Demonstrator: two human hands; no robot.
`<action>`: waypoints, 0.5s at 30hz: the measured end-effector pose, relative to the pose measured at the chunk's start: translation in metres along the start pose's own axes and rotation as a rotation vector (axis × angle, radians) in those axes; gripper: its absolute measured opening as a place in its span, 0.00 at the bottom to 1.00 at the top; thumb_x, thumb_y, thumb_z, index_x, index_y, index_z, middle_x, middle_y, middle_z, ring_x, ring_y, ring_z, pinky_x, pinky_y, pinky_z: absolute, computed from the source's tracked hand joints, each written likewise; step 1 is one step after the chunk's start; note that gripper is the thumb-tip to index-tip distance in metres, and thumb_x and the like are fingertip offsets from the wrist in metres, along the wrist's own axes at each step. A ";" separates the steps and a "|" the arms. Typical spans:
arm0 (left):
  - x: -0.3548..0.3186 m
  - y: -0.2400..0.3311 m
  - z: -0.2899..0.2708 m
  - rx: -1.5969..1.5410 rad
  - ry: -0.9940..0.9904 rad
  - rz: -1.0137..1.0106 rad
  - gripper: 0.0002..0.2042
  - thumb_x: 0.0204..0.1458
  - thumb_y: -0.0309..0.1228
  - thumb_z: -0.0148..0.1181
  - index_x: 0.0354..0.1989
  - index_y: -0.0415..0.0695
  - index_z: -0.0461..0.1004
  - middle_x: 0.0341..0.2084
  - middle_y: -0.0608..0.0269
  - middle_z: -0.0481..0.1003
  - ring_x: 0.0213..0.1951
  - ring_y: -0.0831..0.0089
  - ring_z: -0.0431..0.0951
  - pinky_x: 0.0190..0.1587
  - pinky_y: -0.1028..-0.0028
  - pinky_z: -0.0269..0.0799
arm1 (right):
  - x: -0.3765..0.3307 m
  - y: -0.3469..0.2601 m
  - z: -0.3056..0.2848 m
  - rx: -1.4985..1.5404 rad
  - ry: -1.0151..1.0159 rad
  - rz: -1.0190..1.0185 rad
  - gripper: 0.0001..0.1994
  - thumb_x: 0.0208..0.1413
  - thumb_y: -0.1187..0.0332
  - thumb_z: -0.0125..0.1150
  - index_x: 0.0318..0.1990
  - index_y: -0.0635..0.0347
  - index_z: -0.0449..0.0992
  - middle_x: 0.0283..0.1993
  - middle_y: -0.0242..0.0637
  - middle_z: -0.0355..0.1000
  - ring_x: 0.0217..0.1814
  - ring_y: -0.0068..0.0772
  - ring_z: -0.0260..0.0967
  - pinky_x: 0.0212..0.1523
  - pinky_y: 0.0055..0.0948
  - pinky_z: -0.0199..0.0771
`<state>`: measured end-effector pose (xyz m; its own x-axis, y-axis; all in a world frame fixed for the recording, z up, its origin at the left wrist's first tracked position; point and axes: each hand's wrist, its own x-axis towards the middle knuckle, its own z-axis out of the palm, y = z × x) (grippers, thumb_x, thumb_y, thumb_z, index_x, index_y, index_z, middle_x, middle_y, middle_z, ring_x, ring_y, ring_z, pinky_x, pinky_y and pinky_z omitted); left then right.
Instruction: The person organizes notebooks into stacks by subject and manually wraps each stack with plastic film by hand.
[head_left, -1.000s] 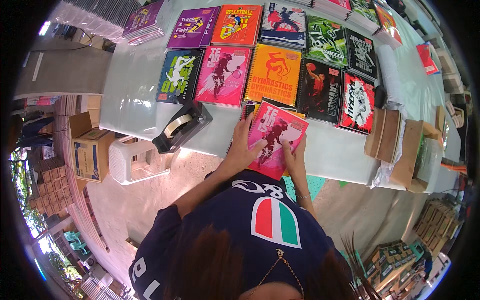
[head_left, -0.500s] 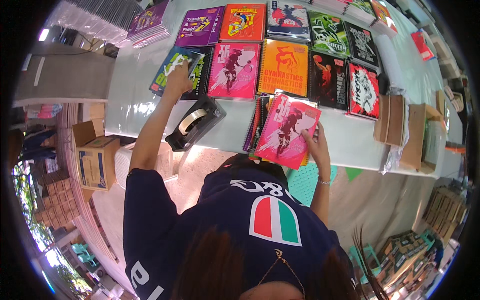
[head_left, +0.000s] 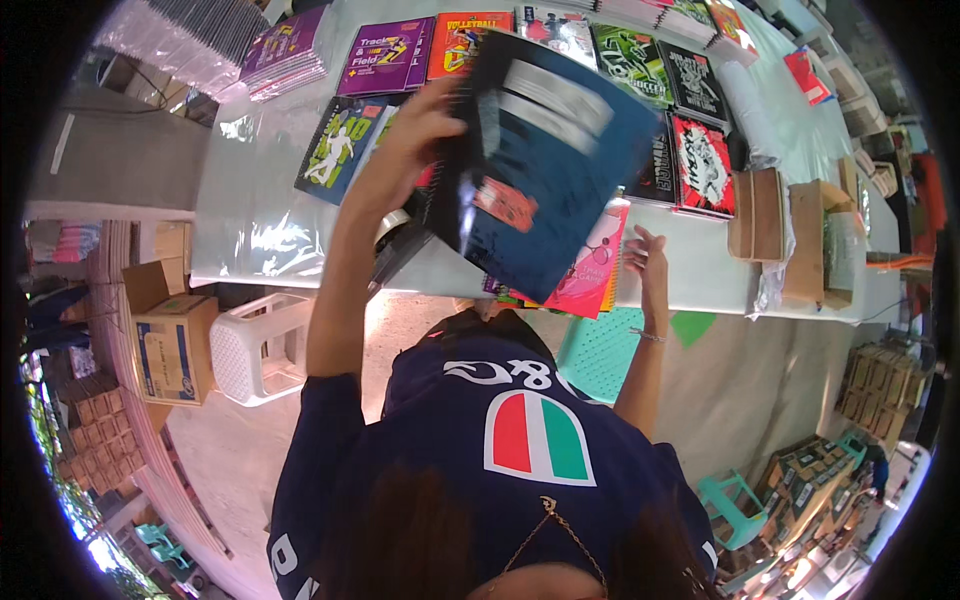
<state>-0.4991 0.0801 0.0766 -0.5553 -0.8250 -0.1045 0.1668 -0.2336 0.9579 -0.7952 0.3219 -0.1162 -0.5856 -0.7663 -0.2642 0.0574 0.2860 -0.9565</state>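
A dark blue spiral notebook (head_left: 555,165) is up in the air in front of me, tilted, its spiral edge toward my left hand (head_left: 420,140), which grips it. It hides the middle of the notebook rows. Under it, at the table's near edge, a pink notebook (head_left: 601,262) tops a small pile of spiral notebooks. My right hand (head_left: 648,258) hovers just right of that pile with its fingers apart, holding nothing. Another blue notebook with a white player figure (head_left: 343,150) lies at the left end of the near row.
Purple (head_left: 385,58), orange, green and black notebooks fill the far row; a red-and-white one (head_left: 703,165) ends the near row. A tape dispenser (head_left: 398,250) is partly hidden by my left forearm. Open cardboard boxes (head_left: 822,245) stand right, wrapped stacks (head_left: 185,40) far left.
My left hand has lifted the blue notebook from the near row's left end and brought it right, toward the pile. My right hand has let go of the pink notebook.
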 end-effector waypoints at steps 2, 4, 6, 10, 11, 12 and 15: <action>0.011 0.028 0.042 0.337 -0.521 0.151 0.26 0.42 0.30 0.54 0.54 0.42 0.70 0.53 0.58 0.71 0.51 0.70 0.70 0.57 0.70 0.62 | -0.003 -0.011 -0.017 -0.064 0.100 -0.037 0.33 0.65 0.42 0.32 0.58 0.61 0.68 0.43 0.39 0.70 0.42 0.26 0.69 0.43 0.24 0.70; 0.013 0.033 0.096 0.795 -0.775 0.171 0.23 0.43 0.31 0.54 0.52 0.47 0.72 0.49 0.57 0.72 0.50 0.67 0.71 0.58 0.68 0.62 | 0.004 -0.021 -0.038 -0.133 0.071 -0.057 0.38 0.61 0.35 0.29 0.58 0.60 0.68 0.42 0.37 0.69 0.41 0.24 0.68 0.42 0.22 0.69; 0.016 0.002 0.130 1.174 -0.861 0.668 0.21 0.47 0.31 0.55 0.53 0.49 0.71 0.45 0.51 0.72 0.52 0.67 0.71 0.60 0.66 0.60 | 0.020 -0.009 -0.057 -0.126 -0.007 -0.162 0.40 0.59 0.33 0.28 0.59 0.60 0.67 0.43 0.37 0.69 0.41 0.24 0.67 0.43 0.22 0.68; 0.022 -0.080 0.110 0.940 -0.322 0.627 0.22 0.46 0.37 0.59 0.52 0.51 0.71 0.45 0.51 0.71 0.52 0.59 0.70 0.59 0.56 0.59 | 0.020 -0.020 -0.043 -0.064 -0.100 0.116 0.40 0.59 0.32 0.27 0.61 0.57 0.65 0.46 0.37 0.69 0.42 0.24 0.67 0.45 0.24 0.67; 0.020 -0.102 0.092 0.820 -0.134 0.468 0.24 0.45 0.40 0.61 0.53 0.51 0.71 0.44 0.53 0.71 0.52 0.56 0.69 0.58 0.55 0.59 | 0.022 -0.010 -0.040 -0.067 -0.150 0.108 0.40 0.60 0.33 0.26 0.61 0.58 0.65 0.45 0.36 0.70 0.41 0.25 0.67 0.46 0.25 0.67; 0.011 -0.120 0.077 0.820 0.043 0.297 0.25 0.46 0.43 0.62 0.53 0.46 0.70 0.44 0.50 0.71 0.52 0.55 0.68 0.58 0.56 0.58 | 0.022 -0.006 -0.028 -0.049 -0.134 0.129 0.37 0.62 0.36 0.28 0.60 0.59 0.66 0.43 0.36 0.70 0.40 0.23 0.66 0.45 0.22 0.66; -0.015 -0.230 0.019 1.006 0.224 -0.186 0.34 0.45 0.52 0.63 0.52 0.35 0.67 0.45 0.42 0.70 0.54 0.52 0.67 0.57 0.58 0.59 | 0.025 -0.004 0.005 -0.260 -0.220 -0.055 0.25 0.65 0.49 0.43 0.54 0.63 0.69 0.43 0.34 0.71 0.45 0.21 0.65 0.48 0.21 0.65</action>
<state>-0.5446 0.1555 -0.1375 -0.3215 -0.9205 -0.2219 -0.7178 0.0841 0.6911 -0.8063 0.2987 -0.1197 -0.3920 -0.8822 -0.2608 -0.1941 0.3564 -0.9140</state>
